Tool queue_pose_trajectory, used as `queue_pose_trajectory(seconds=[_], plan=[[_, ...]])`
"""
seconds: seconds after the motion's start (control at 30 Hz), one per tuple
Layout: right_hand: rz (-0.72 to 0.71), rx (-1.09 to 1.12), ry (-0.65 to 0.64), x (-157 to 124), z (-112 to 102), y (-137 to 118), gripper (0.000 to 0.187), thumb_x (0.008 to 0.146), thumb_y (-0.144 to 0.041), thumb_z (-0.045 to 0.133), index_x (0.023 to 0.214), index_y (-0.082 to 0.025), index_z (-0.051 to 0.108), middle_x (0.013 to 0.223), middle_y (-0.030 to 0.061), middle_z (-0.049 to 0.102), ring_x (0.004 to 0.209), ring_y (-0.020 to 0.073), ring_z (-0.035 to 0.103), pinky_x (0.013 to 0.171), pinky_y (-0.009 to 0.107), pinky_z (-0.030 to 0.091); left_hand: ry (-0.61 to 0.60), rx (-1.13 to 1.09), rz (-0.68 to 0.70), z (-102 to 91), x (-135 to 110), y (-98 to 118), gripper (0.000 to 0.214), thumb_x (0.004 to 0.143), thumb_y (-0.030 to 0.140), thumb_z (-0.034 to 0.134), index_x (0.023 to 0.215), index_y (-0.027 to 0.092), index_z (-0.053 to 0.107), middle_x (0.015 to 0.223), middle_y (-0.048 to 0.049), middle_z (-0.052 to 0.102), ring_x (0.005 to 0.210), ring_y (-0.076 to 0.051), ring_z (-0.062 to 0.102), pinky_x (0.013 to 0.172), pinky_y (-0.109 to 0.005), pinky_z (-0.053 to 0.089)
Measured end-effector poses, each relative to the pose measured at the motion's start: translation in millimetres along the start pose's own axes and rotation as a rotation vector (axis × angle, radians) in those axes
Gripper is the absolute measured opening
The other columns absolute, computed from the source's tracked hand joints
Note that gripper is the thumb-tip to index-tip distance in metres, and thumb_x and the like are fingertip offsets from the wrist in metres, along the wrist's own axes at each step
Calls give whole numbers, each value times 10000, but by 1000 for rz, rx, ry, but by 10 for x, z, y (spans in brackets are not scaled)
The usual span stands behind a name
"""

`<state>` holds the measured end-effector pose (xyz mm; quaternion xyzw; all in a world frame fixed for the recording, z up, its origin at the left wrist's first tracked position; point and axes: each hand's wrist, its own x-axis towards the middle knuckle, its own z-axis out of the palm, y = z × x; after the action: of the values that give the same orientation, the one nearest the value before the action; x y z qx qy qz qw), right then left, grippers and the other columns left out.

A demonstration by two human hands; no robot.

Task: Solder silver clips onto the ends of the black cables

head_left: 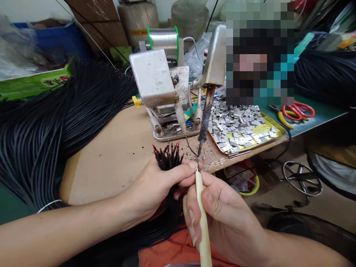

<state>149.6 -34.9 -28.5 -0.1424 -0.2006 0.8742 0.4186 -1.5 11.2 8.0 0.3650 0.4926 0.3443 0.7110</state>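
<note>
The left hand [150, 193] is clenched around a cable bundle [168, 157] of thin black cables. The red-tipped ends fan upward above the grip, at the front edge of the counter [111, 159], and the lower length drops past the hand toward an orange garment [172, 252].

The right hand [222, 218] grasps a wooden-handled pick [202, 211] between thumb and fingers, with the handle pointing down and the thin metal tip up. The tip stands just beside the left hand's index finger [189, 167] and directly below a soldering iron [206, 115]. Whether the tip and the iron touch cannot be determined.

The iron hangs tilted from a metal bench fixture [151, 78], and its tip points down over the counter edge. A thin wire [189, 148] curves down toward the iron tip. A solder spool [164, 42] with green flanges stands behind the fixture.

To the right, a gold tray [268, 128] carries a heap of small metal tabs [236, 129]. Red-handled scissors [297, 111] and yellow-handled pliers [283, 118] lie beyond it on a green mat [319, 115]. Large hanks of black cable [33, 141] cover the counter's left side.
</note>
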Motion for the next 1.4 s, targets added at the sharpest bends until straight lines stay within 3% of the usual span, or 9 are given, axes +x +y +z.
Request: queue_pose_trajectory(seconds=[0.37, 0.6, 0.73, 0.83, 0.9, 1.03, 1.13, 1.27, 1.4], plan=[[-35, 0, 76, -23, 38, 51, 146, 1040, -204, 466, 1101, -147, 585, 799, 22, 661, 650, 101, 668, 619, 204, 547, -36, 69, 3, -50, 5, -45, 257, 809, 353, 756, 695, 148, 653, 607, 27, 520, 562, -96, 452, 512, -214, 369], [-10, -59, 82, -49, 60, 49, 130, 1006, -273, 563, 1089, -174, 581, 780, 4, 656, 626, 100, 657, 601, 209, 544, -42, 124, 57, -71, -1, -49, 207, 805, 331, 758, 732, 159, 668, 672, 8, 589, 646, -124, 536, 607, -239, 438], [35, -187, 178, -88, 44, 45, 141, 1007, -298, 555, 1073, -176, 583, 756, 15, 671, 588, 103, 657, 576, 206, 534, -89, 173, 78, -71, 1, -44, 191, 843, 305, 699, 733, 149, 687, 637, 9, 577, 577, -107, 490, 537, -227, 392], [40, -339, 309, -127, -11, -1, 209, 1039, -360, 484, 1076, -177, 578, 634, -4, 637, 456, 76, 556, 465, 159, 445, -129, 237, 90, -58, 0, -30, 253, 872, 293, 639, 676, 137, 670, 594, 7, 556, 523, -96, 448, 491, -222, 360], [39, -464, 381, -146, -56, -100, 243, 1046, -389, 463, 1093, -178, 575, 601, -28, 591, 412, 56, 471, 414, 141, 371, -77, 251, 87, -53, -3, -31, 228, 854, 309, 661, 705, 138, 675, 569, 14, 551, 503, -101, 462, 471, -221, 370], [121, -755, 426, -169, -129, -444, 338, 983, -366, 610, 1278, -225, 525, 636, -66, 531, 450, 58, 467, 427, 152, 359, -5, 242, 149, -67, 6, -79, 207, 847, 321, 672, 717, 162, 642, 539, 30, 552, 474, -104, 481, 460, -222, 408], [118, -1042, 421, -194, -173, -691, 473, 959, -352, 650, 1385, -268, 465, 727, -44, 581, 551, 94, 534, 503, 196, 441, 21, 209, 172, -70, 25, -103, 176, 838, 288, 670, 722, 166, 622, 546, 18, 584, 474, -108, 517, 453, -215, 425], [50, -1590, 386, -191, -194, -852, 373, 1004, -388, 560, 1349, -246, 566, 915, 41, 671, 750, 149, 615, 649, 260, 501, 139, 178, 61, -42, 43, -44, 95, 807, 217, 679, 858, 169, 615, 516, 6, 627, 389, -98, 503, 380, -184, 385], [-48, -1859, 212, -70, -148, -875, 327, 992, -332, 585, 1304, -257, 646, 1152, 78, 697, 1051, 216, 642, 899, 328, 503, 142, 179, 44, -36, 70, 5, 226, 839, 210, 656, 1059, 159, 651, 516, 1, 644, 364, -94, 499, 376, -182, 406]])
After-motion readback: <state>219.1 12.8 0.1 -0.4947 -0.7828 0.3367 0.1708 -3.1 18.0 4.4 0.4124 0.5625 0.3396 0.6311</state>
